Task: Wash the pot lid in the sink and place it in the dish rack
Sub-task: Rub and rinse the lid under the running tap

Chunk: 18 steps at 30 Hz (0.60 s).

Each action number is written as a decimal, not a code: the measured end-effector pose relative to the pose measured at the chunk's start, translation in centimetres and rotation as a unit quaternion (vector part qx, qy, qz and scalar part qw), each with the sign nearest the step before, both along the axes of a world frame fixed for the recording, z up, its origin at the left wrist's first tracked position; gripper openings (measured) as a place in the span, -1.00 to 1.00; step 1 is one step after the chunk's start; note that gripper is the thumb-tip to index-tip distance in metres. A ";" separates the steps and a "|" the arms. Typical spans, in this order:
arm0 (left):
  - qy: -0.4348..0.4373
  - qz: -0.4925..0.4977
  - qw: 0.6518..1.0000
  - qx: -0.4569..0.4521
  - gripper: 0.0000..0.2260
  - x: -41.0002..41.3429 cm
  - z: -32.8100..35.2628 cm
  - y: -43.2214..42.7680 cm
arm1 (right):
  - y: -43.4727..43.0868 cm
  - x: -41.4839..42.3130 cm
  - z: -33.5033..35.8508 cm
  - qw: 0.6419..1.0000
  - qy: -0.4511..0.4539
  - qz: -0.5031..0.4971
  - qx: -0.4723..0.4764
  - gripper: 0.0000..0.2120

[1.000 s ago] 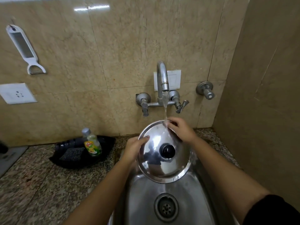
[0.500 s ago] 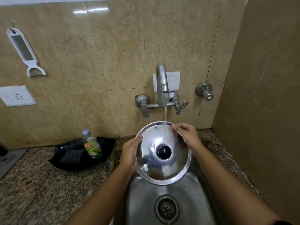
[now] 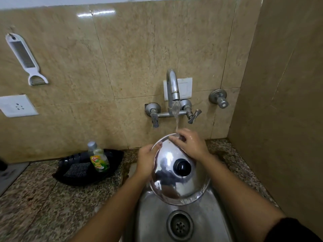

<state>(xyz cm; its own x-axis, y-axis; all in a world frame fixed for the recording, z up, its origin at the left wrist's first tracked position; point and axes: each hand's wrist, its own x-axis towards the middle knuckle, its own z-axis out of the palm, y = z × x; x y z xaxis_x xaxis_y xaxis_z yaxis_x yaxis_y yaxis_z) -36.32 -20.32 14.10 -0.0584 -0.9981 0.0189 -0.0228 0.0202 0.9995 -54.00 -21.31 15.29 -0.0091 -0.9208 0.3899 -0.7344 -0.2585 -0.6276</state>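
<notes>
A round steel pot lid [image 3: 167, 182] with a black knob [image 3: 181, 167] is held tilted over the steel sink [image 3: 153, 219], its top side facing me. My left hand [image 3: 146, 161] grips the lid's left rim. My right hand [image 3: 189, 144] lies on the lid's upper edge, fingers flat on the metal, right where the water stream from the tap [image 3: 173, 88] lands. The dish rack is out of view.
A black tray [image 3: 111, 170] on the granite counter left of the sink holds a dish-soap bottle [image 3: 98, 158] and a dark scrub pad [image 3: 76, 170]. The drain [image 3: 180, 225] sits below the lid. A beige wall closes in on the right.
My right hand has slid left along the lid's top edge, under the stream. The lid has tipped slightly and shifted a little. My left hand keeps its grip on the left rim.
</notes>
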 end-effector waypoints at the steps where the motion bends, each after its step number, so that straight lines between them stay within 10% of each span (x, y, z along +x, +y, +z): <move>1: 0.016 0.010 1.000 0.005 -0.69 0.2 -0.5 0.1 | 0.0 -0.5 -0.1 0.999 -0.024 -0.039 -0.010 -0.66; 7: 0.029 -0.088 0.994 0.060 -0.53 1.0 -0.7 -0.2 | -0.2 0.7 0.2 0.991 0.087 0.096 -0.033 -0.73; 12: 0.014 -0.026 0.999 0.029 -0.69 1.4 -0.7 -0.5 | -0.9 -0.3 -0.1 0.983 -0.159 0.090 0.032 -0.82; 18: -0.033 -0.078 0.996 -0.024 -0.74 1.2 0.1 -0.5 | -0.5 0.9 1.0 0.963 -0.092 0.240 0.076 -0.73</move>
<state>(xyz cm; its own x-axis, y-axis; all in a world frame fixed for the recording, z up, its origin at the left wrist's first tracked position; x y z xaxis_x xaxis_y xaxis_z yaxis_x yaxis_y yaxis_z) -35.12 -20.80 14.22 -0.2157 -0.9748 0.0564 -0.0814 0.0755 0.9938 -53.08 -21.80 16.29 0.3755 -0.8827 0.2824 -0.4258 -0.4350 -0.7934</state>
